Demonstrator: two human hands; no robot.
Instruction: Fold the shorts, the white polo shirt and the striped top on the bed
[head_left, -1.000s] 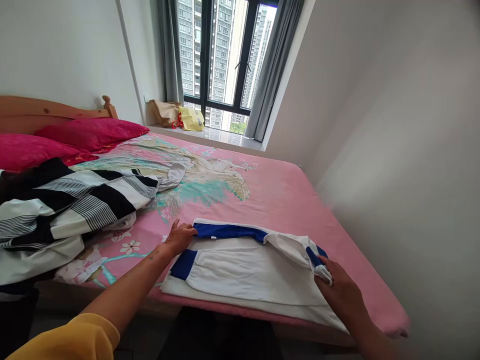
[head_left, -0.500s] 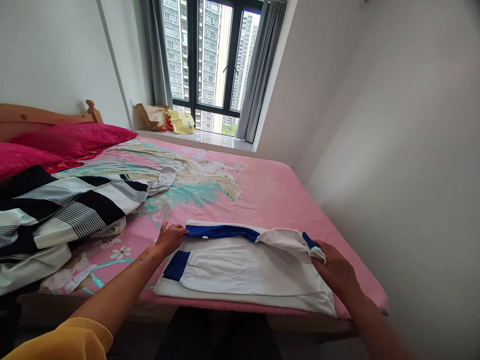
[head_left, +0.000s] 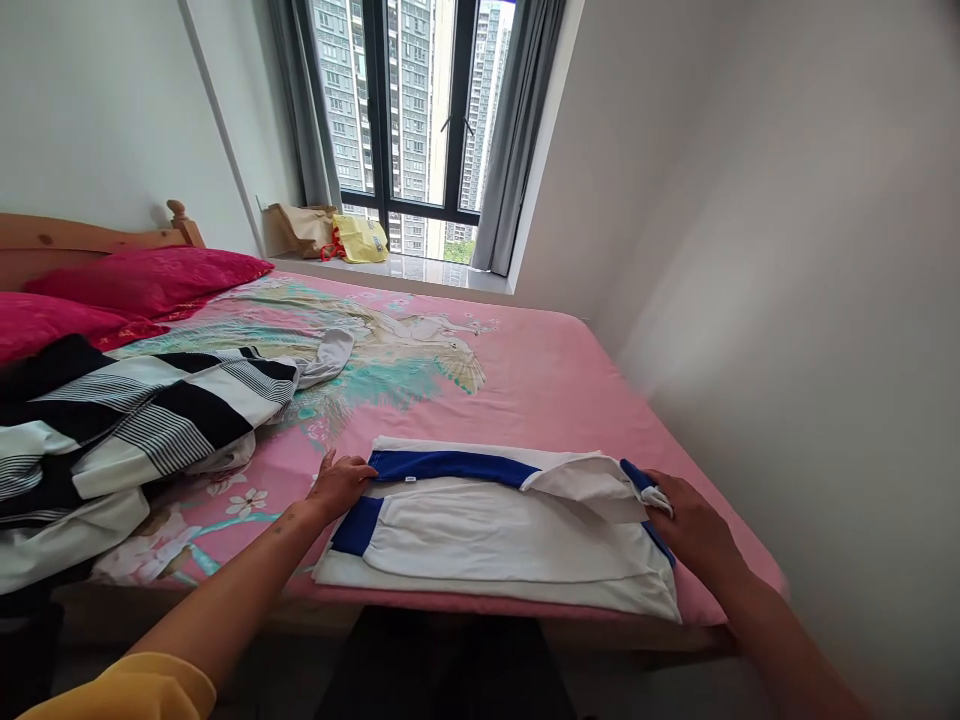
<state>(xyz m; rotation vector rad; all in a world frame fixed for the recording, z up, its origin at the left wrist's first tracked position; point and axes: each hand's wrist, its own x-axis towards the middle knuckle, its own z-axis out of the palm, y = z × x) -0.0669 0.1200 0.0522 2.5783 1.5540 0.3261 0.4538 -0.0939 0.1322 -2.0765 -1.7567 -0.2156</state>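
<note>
In the head view, the bed [head_left: 540, 375] is the landmark, and a white-and-blue garment [head_left: 495, 530] lies folded along its near edge. The left hand [head_left: 337, 487] is at the garment's end nearer the head of the bed, closed on the corner of a blue band [head_left: 450, 465]; the fingertips are small here, so exactly how they pinch the cloth is hard to say. The right hand [head_left: 690, 520], toward the foot of the bed, grips a bunched blue-and-white end of the same garment and holds it a little above the layers beneath. Between the hands the upper layer sags, with its blue band curving across and a small white label [head_left: 410, 479] at its lower side.

On the bed's near part, toward its head, sprawls a rumpled black-and-white cloth [head_left: 150, 410], with a pale grey piece [head_left: 334, 355] sticking out from it toward the middle of the bed. Red pillows [head_left: 157, 280] lie at the head of the bed, against a wooden headboard [head_left: 90, 238]. Beyond the bed's far side, a window ledge [head_left: 442, 270] carries a brown paper bag [head_left: 300, 230] and a yellow bag [head_left: 364, 240] just beside it.
</note>
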